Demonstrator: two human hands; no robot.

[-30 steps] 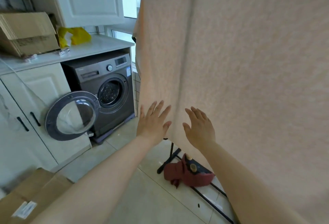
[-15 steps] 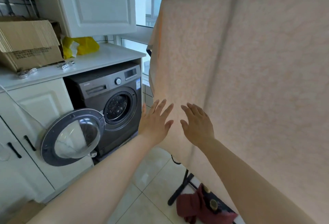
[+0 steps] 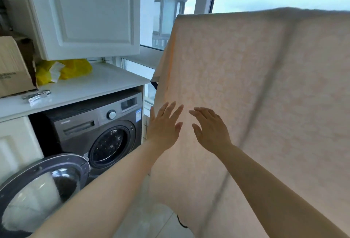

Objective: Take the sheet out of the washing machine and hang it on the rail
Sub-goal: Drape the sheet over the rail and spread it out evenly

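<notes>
A large pale peach sheet (image 3: 255, 86) hangs spread over the rail, which it hides completely; its top fold runs across the upper right. My left hand (image 3: 163, 126) lies flat and open against the sheet near its left edge. My right hand (image 3: 210, 128) is open beside it, fingers apart, palm toward the cloth. The dark grey washing machine (image 3: 94, 124) stands under the white counter at the left, its round door (image 3: 37, 186) swung wide open, the drum (image 3: 110, 143) looking empty.
A white wall cabinet (image 3: 85, 14) hangs above the counter (image 3: 85, 84), which carries a cardboard box (image 3: 13, 69), a yellow bag (image 3: 64, 69) and a small metal item (image 3: 37, 95). Windows (image 3: 166, 10) lie behind the sheet. Tiled floor (image 3: 147, 218) shows below.
The view has tilted upward and moved closer to the sheet; the red cloth and rack feet on the floor dropped out of sight. Both hands stayed open on the sheet.
</notes>
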